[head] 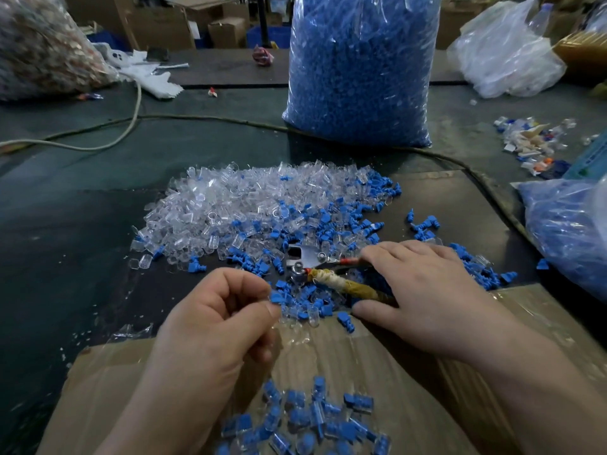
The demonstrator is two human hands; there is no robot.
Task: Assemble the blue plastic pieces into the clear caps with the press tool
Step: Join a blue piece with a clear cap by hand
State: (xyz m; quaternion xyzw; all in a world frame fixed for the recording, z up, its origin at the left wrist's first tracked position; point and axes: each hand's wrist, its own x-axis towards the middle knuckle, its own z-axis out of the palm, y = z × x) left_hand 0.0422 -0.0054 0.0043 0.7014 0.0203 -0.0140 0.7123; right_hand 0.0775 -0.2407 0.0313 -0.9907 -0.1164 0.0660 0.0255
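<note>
Table (82, 208) | right hand (427, 290) hides tool handles (345, 285) | left hand (213, 323) pinch unclear

The dark green worktable (82, 205) is carrying a heap of clear caps (230, 205) and blue plastic pieces (331, 221) at centre; a filled bag (358, 70) is standing at 12 o'clock, and scrap parts (532, 142) are lying at 2 o'clock.

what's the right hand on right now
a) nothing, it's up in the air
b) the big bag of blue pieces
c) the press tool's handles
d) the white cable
c: the right hand holds the press tool by its handles, fingers over the upper one and thumb below the tape-wrapped one, while the left hand pinches a blue piece.
</note>
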